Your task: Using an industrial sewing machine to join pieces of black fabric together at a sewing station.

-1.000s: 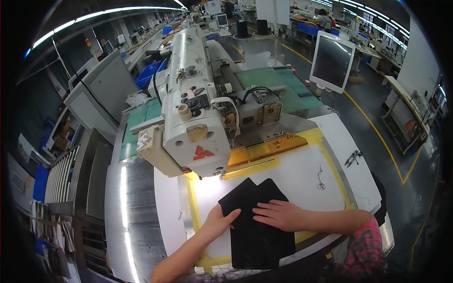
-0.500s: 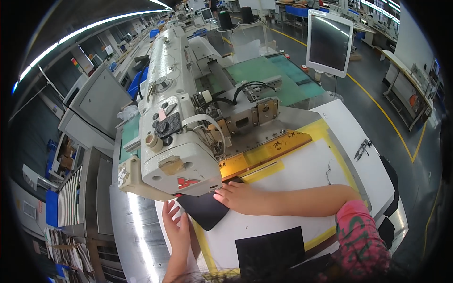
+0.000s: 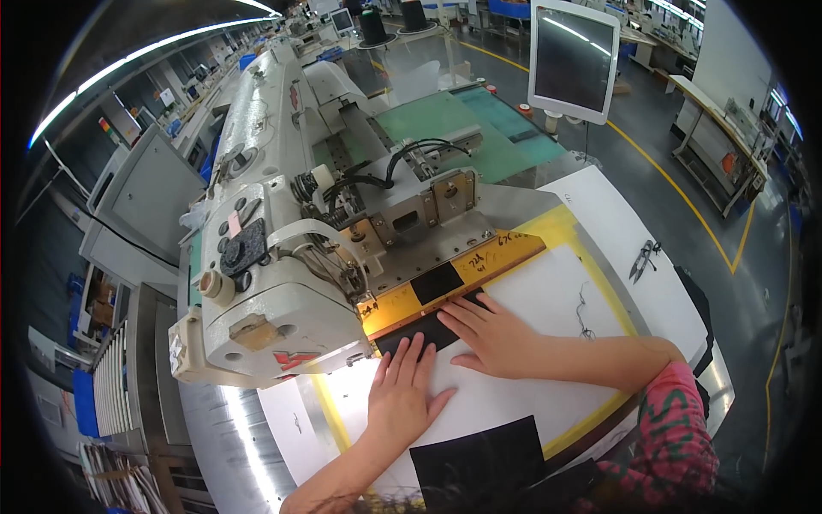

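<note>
A black fabric piece [image 3: 418, 332] lies along the front edge of the amber clamp plate [image 3: 490, 262], and black also shows in the plate's window. With fingers spread flat, my left hand [image 3: 401, 396] rests its fingertips on the near left part of the fabric. Beside it my right hand [image 3: 495, 339] lies flat, its fingertips on the right end of the same piece by the plate's edge. Both hands are open and grip nothing. The white sewing machine head [image 3: 265, 317] stands just left of the fabric, hiding part of the needle area.
Another black piece [image 3: 479, 458] lies on the white work board [image 3: 548, 343] near me. Yellow tape [image 3: 612, 283] borders the board. Thread snips [image 3: 642, 259] rest at the right, with loose thread [image 3: 585, 315] nearby. A monitor [image 3: 574, 64] stands behind.
The black fabric has moved from beside the machine head to the right, against the amber plate. My left hand has come up onto it, and my right hand has shifted right. The view has shifted slightly.
</note>
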### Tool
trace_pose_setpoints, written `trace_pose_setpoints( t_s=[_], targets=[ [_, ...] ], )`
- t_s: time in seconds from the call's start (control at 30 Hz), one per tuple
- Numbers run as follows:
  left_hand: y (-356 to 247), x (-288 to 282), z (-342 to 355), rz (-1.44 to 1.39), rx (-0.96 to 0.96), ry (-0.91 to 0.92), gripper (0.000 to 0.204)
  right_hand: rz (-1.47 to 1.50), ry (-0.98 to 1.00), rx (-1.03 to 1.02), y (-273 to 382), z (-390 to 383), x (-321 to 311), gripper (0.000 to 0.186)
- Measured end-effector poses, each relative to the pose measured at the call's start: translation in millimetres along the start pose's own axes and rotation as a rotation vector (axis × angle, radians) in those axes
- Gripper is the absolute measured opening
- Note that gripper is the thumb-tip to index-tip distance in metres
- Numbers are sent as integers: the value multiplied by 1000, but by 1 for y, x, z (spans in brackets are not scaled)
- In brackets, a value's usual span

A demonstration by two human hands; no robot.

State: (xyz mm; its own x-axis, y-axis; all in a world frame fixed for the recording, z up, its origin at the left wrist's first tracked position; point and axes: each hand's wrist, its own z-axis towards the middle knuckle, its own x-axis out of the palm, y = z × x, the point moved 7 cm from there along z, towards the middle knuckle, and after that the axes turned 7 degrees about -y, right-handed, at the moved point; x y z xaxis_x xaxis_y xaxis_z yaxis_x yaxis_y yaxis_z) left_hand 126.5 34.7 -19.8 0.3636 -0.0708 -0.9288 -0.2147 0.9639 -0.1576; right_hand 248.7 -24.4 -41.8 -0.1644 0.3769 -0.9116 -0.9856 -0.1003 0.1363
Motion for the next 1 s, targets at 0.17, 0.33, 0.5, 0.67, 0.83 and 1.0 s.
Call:
trace_pose_setpoints(
  t_s=[0.17,0.33,0.5,0.67,0.83,1.0],
  targets=[
    [10,0,0,42,-22,-20,66,-63,-8,-22,1,0,-4,69],
    [9,0,0,-2,16,6,71,-10,-5,34,4,-7,-5,70],
    [23,5,8,-21,-44,34,72,16,15,105,-5,2,-1,72],
    [15,1,0,7,5,19,71,-25,-18,56,4,-9,-11,71],
    [21,5,3,-18,-59,49,70,-11,4,63,-7,-2,-6,70],
    [19,2,4,1,-22,22,66,-21,1,60,-5,-5,-9,70]
  ],
)
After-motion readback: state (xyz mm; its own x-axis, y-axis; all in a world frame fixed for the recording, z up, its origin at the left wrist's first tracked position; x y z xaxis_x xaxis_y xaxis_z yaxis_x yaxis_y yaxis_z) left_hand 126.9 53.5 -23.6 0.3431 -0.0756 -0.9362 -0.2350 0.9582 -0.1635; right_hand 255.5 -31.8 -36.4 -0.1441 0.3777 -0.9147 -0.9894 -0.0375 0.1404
